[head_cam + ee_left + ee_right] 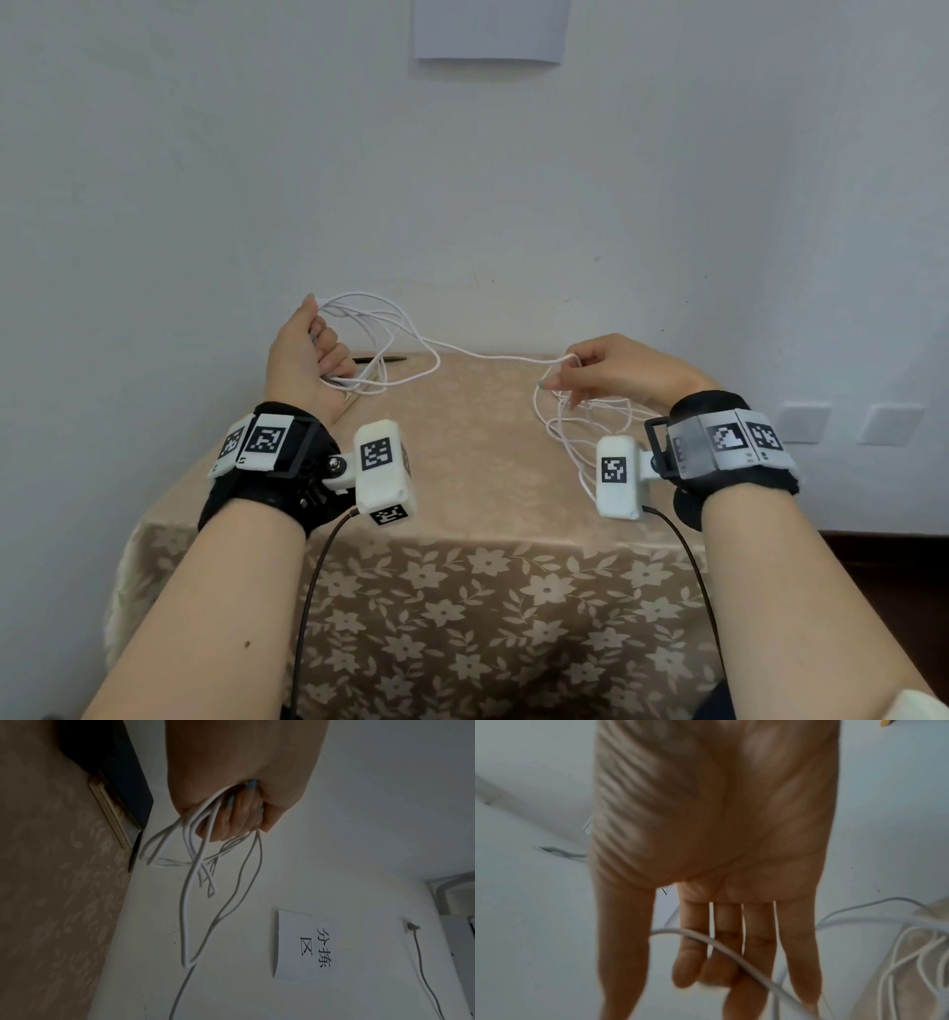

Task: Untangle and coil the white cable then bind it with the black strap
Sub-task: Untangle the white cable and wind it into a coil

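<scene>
Head view: pale wall behind a floral-clothed counter (462, 591). Your left hand (303, 360) grips several loops of white cable (493, 355); your right hand (611, 372) pinches the strand running left-right between them.

Left wrist: fingers curl round the loops.

Right wrist: tangle remains beside you. Coiling seems half done; next, feed slack leftward.

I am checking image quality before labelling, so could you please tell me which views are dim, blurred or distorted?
Head view: evenly lit and sharp, the white cable clear between both hands. Left wrist view: dark and shadowed, though the left hand gripping the loops stays readable. Right wrist view: blurred, the right hand soft and stretched by the wide lens.
</scene>
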